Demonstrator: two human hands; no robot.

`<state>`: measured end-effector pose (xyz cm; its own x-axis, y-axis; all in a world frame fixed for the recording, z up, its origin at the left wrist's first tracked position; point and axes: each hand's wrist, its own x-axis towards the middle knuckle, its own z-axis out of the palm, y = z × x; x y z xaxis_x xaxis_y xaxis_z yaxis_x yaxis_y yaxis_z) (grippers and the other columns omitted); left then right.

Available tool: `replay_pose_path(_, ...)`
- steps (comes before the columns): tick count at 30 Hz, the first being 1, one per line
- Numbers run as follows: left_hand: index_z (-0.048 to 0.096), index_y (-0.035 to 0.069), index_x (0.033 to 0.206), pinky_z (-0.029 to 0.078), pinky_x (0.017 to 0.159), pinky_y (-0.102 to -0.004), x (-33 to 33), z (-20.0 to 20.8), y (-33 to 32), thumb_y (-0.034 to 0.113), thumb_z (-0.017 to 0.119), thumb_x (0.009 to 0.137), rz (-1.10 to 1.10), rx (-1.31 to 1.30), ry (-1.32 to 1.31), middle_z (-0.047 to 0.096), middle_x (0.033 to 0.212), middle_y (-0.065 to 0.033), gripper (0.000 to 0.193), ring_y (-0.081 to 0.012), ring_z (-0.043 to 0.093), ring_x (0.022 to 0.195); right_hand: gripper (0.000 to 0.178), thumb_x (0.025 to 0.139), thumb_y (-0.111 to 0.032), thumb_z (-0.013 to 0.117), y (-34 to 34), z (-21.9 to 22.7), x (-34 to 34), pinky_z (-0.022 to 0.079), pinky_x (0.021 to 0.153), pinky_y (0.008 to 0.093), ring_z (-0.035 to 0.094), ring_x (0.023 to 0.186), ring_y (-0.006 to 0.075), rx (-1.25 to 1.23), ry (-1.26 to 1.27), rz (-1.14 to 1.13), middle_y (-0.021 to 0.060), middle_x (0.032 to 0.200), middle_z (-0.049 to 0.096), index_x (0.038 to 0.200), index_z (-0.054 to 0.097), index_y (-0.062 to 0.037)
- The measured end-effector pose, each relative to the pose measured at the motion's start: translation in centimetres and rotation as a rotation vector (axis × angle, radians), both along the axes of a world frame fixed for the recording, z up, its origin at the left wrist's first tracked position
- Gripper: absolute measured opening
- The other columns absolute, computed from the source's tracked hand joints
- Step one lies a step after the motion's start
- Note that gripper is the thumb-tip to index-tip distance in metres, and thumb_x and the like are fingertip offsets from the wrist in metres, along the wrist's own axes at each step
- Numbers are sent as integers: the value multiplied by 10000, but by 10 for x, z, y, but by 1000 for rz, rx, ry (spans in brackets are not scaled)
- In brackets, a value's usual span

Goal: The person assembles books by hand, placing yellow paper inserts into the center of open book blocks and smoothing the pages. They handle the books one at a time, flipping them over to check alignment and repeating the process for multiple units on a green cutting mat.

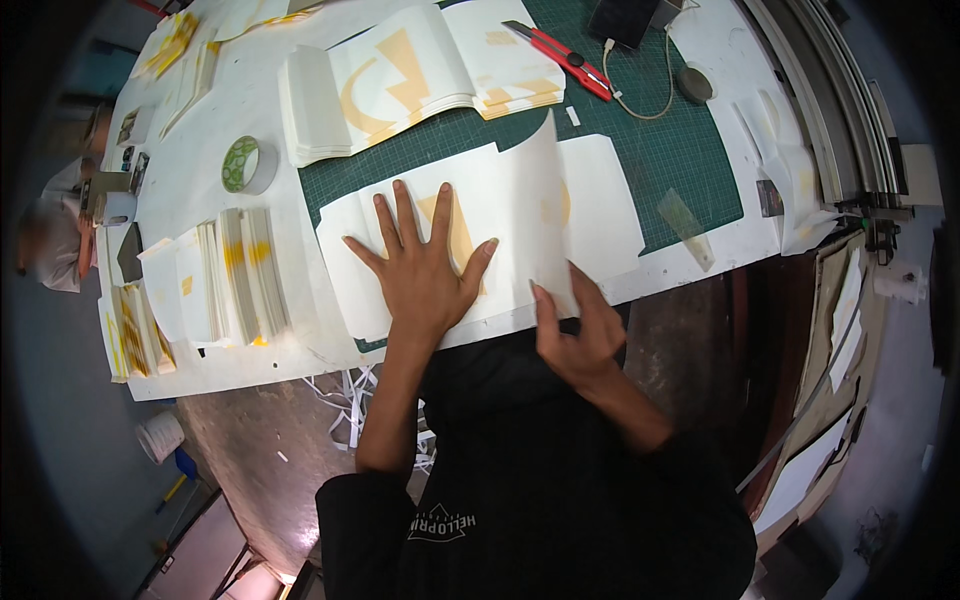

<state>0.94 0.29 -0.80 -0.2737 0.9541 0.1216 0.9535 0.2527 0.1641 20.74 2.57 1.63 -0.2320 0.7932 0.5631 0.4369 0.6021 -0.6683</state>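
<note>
A white paper sheet with a pale orange print lies at the near edge of the table, partly over a green cutting mat. My left hand presses flat on it, fingers spread. Part of the paper stands up as a curved flap right of that hand. At the flap's lower edge, my right hand pinches the paper between thumb and fingers. Behind the sheet rests a thick pile of folded printed sheets, and a red utility knife lies to its right.
A tape roll and folded paper bundles sit on the left. A translucent strip lies near the mat's right front corner. A white cable runs to a dark device. Another person is at far left.
</note>
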Motion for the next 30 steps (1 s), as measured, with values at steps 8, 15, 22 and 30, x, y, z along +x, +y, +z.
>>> replay_pose_path(8, 429, 196, 1655, -21, 1194, -818, 1, 4, -1, 632, 585, 1014, 12, -5, -12, 242, 1729, -301, 791, -520, 118, 1624, 340, 892, 63, 726, -6, -21, 7, 612, 988, 451, 739, 1149, 430, -242, 64, 3, 285, 1230, 729, 1230, 694, 86)
replay_pose_path(15, 377, 16, 1636, -60, 1312, -600, -20, 4, -15, 388, 475, 1089, -26, 295, -714, 560, 1506, -252, 668, -341, 472, 1490, 398, 861, 63, 688, -15, -26, -12, 450, 1187, 605, 535, 1445, 444, -28, -226, 331, 226, 1458, 631, 1255, 719, 26)
replay_pose_path(22, 767, 83, 1157, 85, 1316, -606, -20, 9, -16, 84, 798, 856, -69, 352, -604, 633, 885, -65, 303, -275, 609, 1139, 249, 914, 23, 687, 7, 3, 12, 448, 1189, 564, 587, 1396, 416, -197, -170, 440, 217, 1360, 693, 1157, 740, 21)
replay_pose_path(30, 814, 116, 965, 88, 1312, -623, -20, 10, -16, 58, 786, 804, -98, 293, -577, 566, 799, -54, 173, -287, 592, 1125, 105, 899, -91, 829, 75, 14, 36, 490, 953, 413, 700, 1005, 272, -458, -246, 540, 79, 1018, 770, 975, 777, -41)
